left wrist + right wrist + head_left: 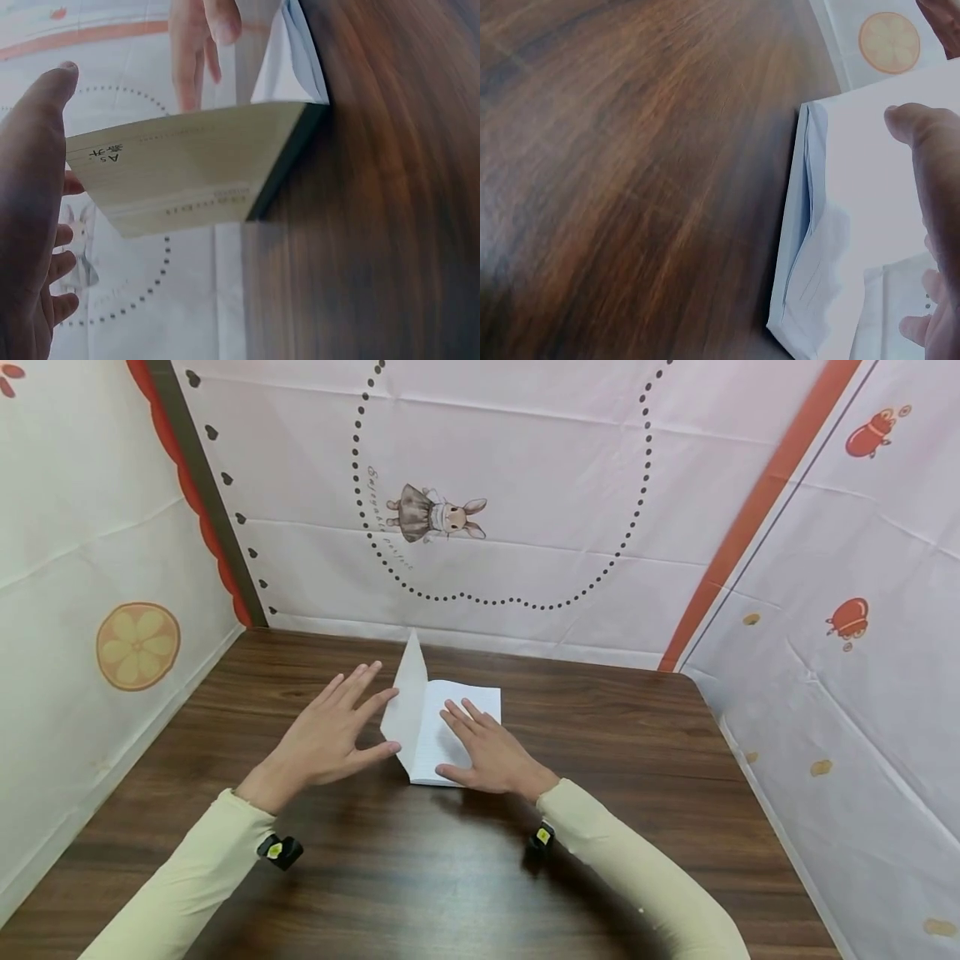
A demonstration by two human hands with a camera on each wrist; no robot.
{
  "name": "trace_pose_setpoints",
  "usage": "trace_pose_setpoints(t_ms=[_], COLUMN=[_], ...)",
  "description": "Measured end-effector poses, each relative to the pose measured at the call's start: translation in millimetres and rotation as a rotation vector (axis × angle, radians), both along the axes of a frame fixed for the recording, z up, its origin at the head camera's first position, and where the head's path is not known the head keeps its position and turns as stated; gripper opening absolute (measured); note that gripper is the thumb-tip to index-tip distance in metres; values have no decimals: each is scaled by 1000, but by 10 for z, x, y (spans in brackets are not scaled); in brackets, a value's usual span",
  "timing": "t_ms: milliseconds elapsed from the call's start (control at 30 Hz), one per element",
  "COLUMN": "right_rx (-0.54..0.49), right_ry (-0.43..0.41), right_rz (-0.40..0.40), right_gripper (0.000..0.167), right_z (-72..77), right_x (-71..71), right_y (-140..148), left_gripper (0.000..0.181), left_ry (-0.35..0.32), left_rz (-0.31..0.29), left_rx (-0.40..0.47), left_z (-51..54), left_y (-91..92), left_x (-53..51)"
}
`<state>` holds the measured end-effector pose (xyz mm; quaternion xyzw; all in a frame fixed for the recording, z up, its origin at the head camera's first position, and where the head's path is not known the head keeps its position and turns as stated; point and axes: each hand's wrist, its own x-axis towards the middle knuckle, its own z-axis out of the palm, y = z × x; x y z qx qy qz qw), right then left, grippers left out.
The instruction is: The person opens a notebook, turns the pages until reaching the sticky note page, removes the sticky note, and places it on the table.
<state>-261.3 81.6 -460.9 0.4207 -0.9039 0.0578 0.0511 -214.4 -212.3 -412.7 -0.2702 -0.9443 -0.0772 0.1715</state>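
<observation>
The fingers of the left hand [330, 735] are straight and spread wide, the thumb well away from the rest, and nothing is gripped; the hand is just beside the raised front cover [407, 697] of an open notebook [431, 727], with the tips of index finger and thumb at the cover's outer edge, though whether they touch it I cannot tell. The fingers of the right hand [495, 756] are also extended, thumb apart, grasping nothing, and lie over the lined right-hand page [483, 695]; contact with the paper is unclear. The cover stands up at a slant along the notebook's left side, and the left wrist view shows its pale, printed outer face and a dark strip [289, 161] by the fold. In the right wrist view, some sheets [817, 247] bow up at one end. The notebook lies on the brown wood-grain desk [615, 760], closer to the far edge than to the viewer and about midway between the left and right edges. Pale yellow sleeves [187, 877] reach to both wrists, each with a small black device [280, 850] beside it. Behind the desk's far edge hangs a printed cloth [510, 460] with a rabbit figure [438, 514]; an orange slice print [138, 646] shows beyond the left edge.
</observation>
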Motion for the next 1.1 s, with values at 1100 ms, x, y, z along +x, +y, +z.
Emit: trace_pose_setpoints(t_ms=[1100], right_rx=[90], right_ry=[-253], right_rz=[-132], right_gripper=[82], right_z=[-199], right_x=[-22], right_y=[544], left_gripper=[74], left_ry=[-312], left_rz=[47], left_rx=[-23], left_z=[-795], left_y=[-666], left_x=[-36])
